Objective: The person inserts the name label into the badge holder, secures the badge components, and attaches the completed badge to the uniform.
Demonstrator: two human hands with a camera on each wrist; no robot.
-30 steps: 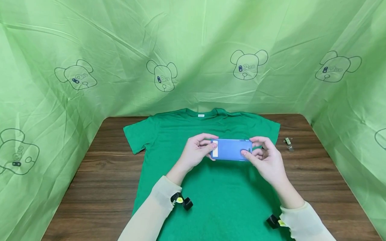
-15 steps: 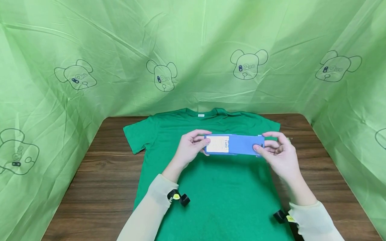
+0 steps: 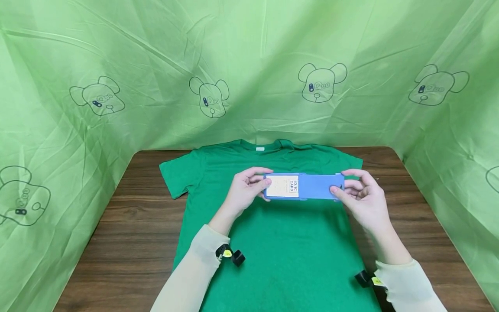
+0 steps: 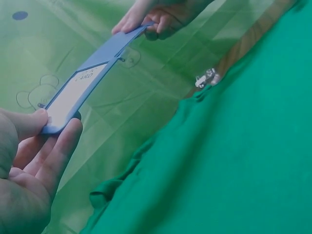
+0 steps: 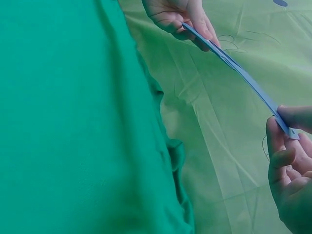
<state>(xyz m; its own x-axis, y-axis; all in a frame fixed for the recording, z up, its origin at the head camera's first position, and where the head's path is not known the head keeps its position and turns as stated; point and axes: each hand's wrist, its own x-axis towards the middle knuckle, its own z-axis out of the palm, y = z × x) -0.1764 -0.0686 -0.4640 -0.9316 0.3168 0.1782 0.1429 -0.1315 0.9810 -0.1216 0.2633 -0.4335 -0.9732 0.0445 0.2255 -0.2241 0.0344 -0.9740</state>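
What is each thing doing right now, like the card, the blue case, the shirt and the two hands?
Card: slid about halfway out of the holder's left end, printed side up.
Blue card holder: held level above the shirt.
Left hand: pinches the card's end.
Right hand: pinches the holder's right end.
Green T-shirt: spread flat on the table.
Metal clip: lying on the wooden table, untouched.

— What is the left hand holding?
— It is pinching the near end of a blue card holder, thumb on top, with a pale card showing inside.
— And the far end?
— The right hand is gripping it (above the green T-shirt); a metal clip is lying beside the shirt.
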